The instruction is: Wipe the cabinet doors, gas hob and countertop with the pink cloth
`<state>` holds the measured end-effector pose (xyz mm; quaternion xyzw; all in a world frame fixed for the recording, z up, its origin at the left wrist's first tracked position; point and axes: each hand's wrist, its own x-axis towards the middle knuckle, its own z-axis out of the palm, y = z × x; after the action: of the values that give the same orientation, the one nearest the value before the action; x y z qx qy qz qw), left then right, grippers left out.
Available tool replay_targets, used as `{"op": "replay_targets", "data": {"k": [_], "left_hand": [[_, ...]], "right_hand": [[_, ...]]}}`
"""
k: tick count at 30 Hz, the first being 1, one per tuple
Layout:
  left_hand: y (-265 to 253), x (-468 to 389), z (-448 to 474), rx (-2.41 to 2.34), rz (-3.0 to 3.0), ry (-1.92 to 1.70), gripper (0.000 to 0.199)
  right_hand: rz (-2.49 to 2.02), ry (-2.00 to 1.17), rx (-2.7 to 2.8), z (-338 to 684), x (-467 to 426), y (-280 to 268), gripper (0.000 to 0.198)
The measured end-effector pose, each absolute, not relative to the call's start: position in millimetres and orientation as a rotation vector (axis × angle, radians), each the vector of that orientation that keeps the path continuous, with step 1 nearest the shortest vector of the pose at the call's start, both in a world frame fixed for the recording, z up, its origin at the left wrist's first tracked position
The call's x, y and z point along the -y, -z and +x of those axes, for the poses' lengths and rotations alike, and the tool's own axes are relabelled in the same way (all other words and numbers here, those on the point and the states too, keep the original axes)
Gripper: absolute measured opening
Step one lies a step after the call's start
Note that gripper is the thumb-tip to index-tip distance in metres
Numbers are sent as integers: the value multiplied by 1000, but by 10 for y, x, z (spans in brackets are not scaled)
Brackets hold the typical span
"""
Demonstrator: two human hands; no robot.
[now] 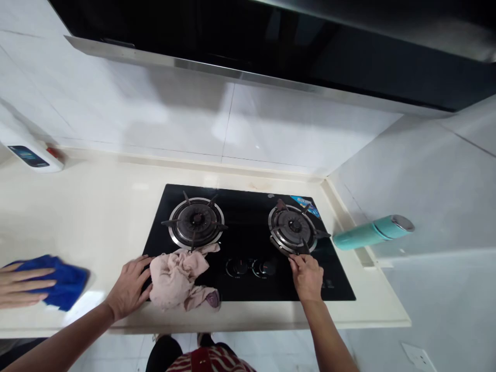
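My left hand (130, 288) rests at the left front edge of the black gas hob (248, 222), fingers and thumb apart. Its fingertips meet the side of a crumpled pink cloth (176, 279), which lies over the hob's front edge. At the right burner (294, 226), my right hand (308, 276) is closed with thumb and fingertips on the front of the dark metal pot stand (279, 246). That stand sits askew around the burner. The left burner (197, 222) has its pot stand in place. Two control knobs (253, 267) sit between my hands.
Another person's hand (27, 284) presses a blue cloth (64, 281) on the pale countertop (104, 206) at left. A turquoise flask (372, 232) stands by the right wall. A range hood (248, 46) overhangs the hob. A white device (29, 150) is at far left.
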<state>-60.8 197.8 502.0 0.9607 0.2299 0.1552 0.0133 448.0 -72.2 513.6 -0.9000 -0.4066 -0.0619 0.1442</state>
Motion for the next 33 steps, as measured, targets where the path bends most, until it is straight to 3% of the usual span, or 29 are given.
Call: {"op": "replay_targets", "data": {"k": [9, 23, 33], "left_hand": [[-5025, -1944, -610, -753, 2922, -451, 39], [-5046, -1931, -586, -759, 2899, -460, 38], [-5125, -1916, -552, -738, 2934, -484, 40]], "right_hand": [[-2705, 469, 908, 4600, 647, -5288, 30], [-2646, 139, 994, 5046, 662, -5224, 34], [-2560, 105, 1025, 5162, 701, -5150, 45]]}}
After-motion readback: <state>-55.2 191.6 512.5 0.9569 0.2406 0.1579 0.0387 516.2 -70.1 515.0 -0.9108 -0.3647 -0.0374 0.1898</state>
